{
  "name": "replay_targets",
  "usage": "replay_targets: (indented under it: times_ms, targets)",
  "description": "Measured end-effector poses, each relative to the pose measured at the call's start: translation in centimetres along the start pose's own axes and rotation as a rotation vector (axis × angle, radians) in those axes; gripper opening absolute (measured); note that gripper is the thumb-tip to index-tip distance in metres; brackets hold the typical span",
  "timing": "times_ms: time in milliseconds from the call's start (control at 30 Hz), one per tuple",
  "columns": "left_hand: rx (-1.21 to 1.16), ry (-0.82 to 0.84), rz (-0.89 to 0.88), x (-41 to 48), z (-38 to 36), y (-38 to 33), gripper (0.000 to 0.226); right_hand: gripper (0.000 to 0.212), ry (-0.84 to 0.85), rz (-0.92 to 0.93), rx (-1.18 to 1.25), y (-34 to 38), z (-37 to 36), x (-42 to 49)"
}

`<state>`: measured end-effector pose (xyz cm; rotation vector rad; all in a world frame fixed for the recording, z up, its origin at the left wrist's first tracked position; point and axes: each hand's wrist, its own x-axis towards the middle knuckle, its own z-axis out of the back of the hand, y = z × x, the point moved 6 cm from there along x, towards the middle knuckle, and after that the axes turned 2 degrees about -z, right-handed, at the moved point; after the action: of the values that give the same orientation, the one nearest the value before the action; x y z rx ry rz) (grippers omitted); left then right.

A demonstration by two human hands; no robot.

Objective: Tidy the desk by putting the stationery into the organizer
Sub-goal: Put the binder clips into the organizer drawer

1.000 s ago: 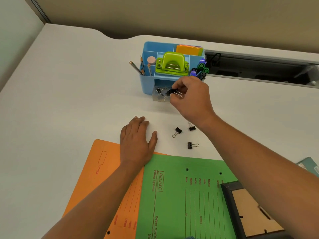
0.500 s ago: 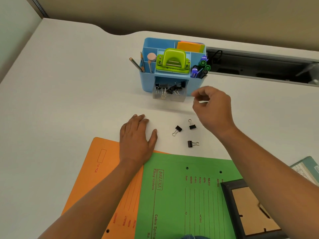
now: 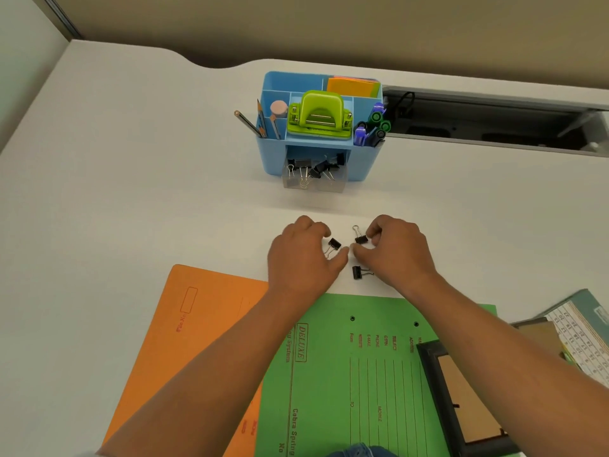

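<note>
Head view: both hands are low on the white tabletop (image 3: 131, 199). The left hand (image 3: 304, 258) curls around one binder clip (image 3: 334, 244), fingers apparently just touching it. The right hand (image 3: 395, 250) pinches a second clip (image 3: 361, 239) between thumb and forefinger. A third clip (image 3: 357, 272) lies loose beneath it. Behind, the blue organizer (image 3: 273, 159) has its clear drawer (image 3: 329, 186) open, holding clips.

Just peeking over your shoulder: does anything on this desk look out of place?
Three binder clips lie loose on the desk between both hands, while the rest sit in the organizer's clear drawer, which is pulled open.
</note>
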<state>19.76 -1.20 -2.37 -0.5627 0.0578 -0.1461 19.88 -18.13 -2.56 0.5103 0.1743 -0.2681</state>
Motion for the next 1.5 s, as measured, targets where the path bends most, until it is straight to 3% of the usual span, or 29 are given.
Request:
replay_targets:
  times_ms: [200, 367, 633, 867, 1067, 1300, 1500]
  targets:
    - [0.108, 0.118, 0.050, 1.0, -1.1, -0.7, 0.030, 0.017, 0.023, 0.059, 0.141, -0.6, -0.3, 0.5]
    - [0.098, 0.124, 0.028, 1.2, -0.6, -1.3, 0.024, 0.017, -0.028, -0.029, 0.495, -2.8, 0.1, 1.1]
    - [-0.047, -0.186, -0.052, 4.2, 6.1, -3.8, 0.021, 0.017, -0.008, 0.000, 0.582, -3.3, -0.3, 1.0]
    - [-0.115, -0.227, -0.054, 7.3, 8.2, -3.0, 0.040, 0.015, -0.008, -0.003, 0.606, -3.1, -0.2, 0.9]
    - [-0.145, -0.401, -0.011, 2.4, 6.7, 2.3, 0.023, 0.016, -0.022, 0.005, 0.594, -3.2, -0.3, 1.0]
    - [0.161, -0.176, 0.071, -1.2, 1.0, 8.1, 0.055, 0.014, -0.052, 0.002, 0.581, -1.8, 0.8, 0.7]
    - [0.190, -0.167, 0.046, -1.2, 0.7, 7.9, 0.052, 0.017, -0.133, 0.221, 0.522, 4.9, 4.4, 0.0]
